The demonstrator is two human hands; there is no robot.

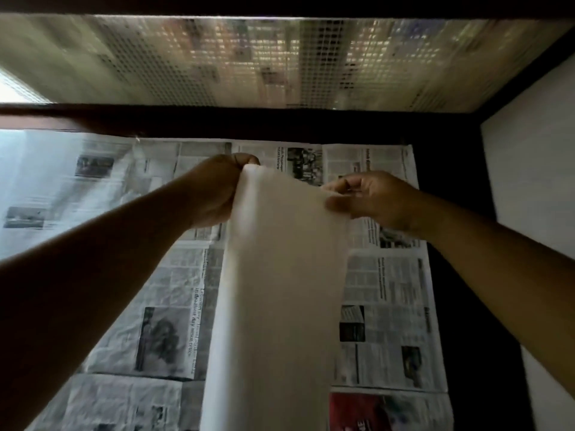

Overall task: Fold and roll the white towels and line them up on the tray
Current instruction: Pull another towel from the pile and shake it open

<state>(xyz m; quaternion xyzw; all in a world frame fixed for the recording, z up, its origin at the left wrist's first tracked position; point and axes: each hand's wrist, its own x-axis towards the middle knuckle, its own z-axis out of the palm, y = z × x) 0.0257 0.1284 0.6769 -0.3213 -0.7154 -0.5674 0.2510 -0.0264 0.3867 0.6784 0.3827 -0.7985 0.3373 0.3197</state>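
A long white towel point(280, 275) stretches from the bottom edge of the view up to both hands, folded into a narrow strip. My left hand point(217, 191) grips its far left corner, fingers curled round the cloth. My right hand point(370, 197) pinches the far right corner between thumb and fingers. The far end of the towel is held up above the surface. No tray is in view.
Sheets of newspaper point(389, 290) cover the work surface. A mesh window screen point(249, 63) runs across the back behind a dark ledge. A white wall point(535, 166) stands at the right, with a dark gap beside the newspaper.
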